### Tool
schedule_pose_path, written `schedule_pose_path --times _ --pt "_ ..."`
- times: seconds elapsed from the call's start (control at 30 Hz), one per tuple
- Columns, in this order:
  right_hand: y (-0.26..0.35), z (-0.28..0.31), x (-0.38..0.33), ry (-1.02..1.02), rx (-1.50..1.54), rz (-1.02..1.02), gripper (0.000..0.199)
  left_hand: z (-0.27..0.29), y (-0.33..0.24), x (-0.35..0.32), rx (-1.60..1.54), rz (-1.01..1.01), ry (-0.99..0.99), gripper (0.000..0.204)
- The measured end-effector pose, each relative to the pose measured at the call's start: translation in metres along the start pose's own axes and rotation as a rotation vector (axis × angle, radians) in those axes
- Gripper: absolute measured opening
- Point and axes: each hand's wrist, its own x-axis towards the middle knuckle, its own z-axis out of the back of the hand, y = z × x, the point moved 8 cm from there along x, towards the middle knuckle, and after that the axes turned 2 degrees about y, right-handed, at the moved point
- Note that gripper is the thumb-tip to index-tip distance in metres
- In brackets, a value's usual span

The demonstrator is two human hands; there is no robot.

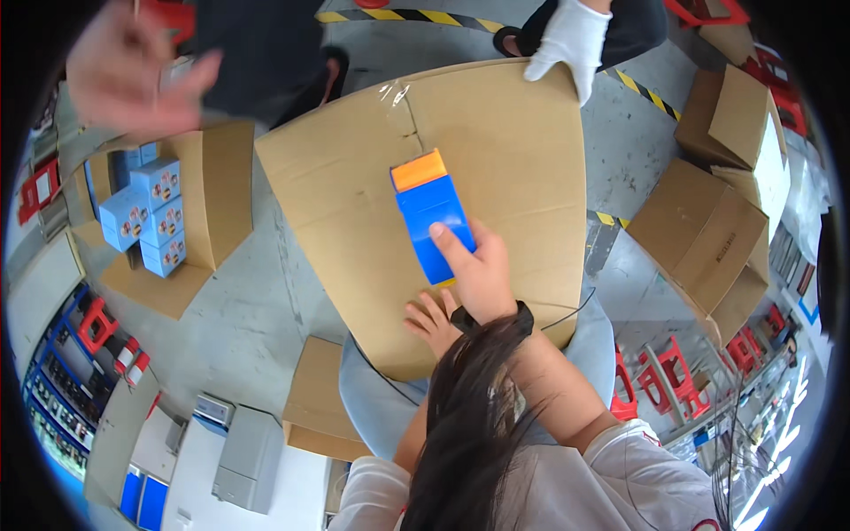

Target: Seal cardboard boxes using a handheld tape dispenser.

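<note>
Right hand (484,270) grips a blue-and-orange tape dispenser (434,221), thumb laid across its upper face and fingers curled along its right side, pinching the blue body between them; the fingertips are hidden. From this hand the dispenser reaches forward and a little left, its long axis pointing away from the wearer's body, orange end farthest out. Just beyond that end is a creased seam (409,119) in the large cardboard box (522,177) that spreads beneath the hand; whether dispenser and cardboard touch, I cannot tell. Left hand (432,325) is farther from the orange end: it rests behind and left of the right hand, near the dispenser's rear end, fingers spread on the cardboard, no object visible in it. Well ahead and right of the right hand, a co-worker's white-gloved hand (571,44) lies at the box's far edge.
</note>
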Motion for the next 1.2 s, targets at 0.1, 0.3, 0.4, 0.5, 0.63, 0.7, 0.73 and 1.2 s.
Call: schedule_pose_path --times 0.1,0.3,0.4,0.5,0.63,0.7,0.73,1.2 --pt "-0.003 0.022 0.004 -0.045 -0.012 -0.007 0.032 -0.003 -0.029 0.005 -0.151 0.072 -0.027 0.074" --pt "-0.006 0.038 -0.008 -0.141 -0.034 0.079 0.030 -0.009 -0.038 0.004 -0.121 0.052 0.004 0.074" --pt "-0.017 0.044 -0.020 -0.146 -0.050 0.054 0.030 -0.009 -0.042 0.006 -0.032 0.025 -0.017 0.072" --pt "-0.046 0.053 -0.045 -0.153 -0.054 0.019 0.032 -0.017 -0.041 0.006 -0.056 0.147 0.188 0.069" --pt "-0.082 0.081 -0.074 -0.159 -0.109 -0.032 0.034 0.003 -0.032 0.010 -0.421 0.102 0.205 0.069" --pt "-0.094 0.092 -0.082 -0.136 -0.237 -0.076 0.036 0.012 -0.024 0.007 -0.512 0.131 0.208 0.074" --pt "-0.095 0.091 -0.083 -0.135 -0.245 -0.084 0.036 0.019 -0.018 0.005 -0.596 0.164 0.200 0.079" --pt "-0.099 0.076 -0.089 -0.087 -0.164 -0.063 0.033 0.023 0.099 0.056 -0.454 0.571 0.320 0.136"
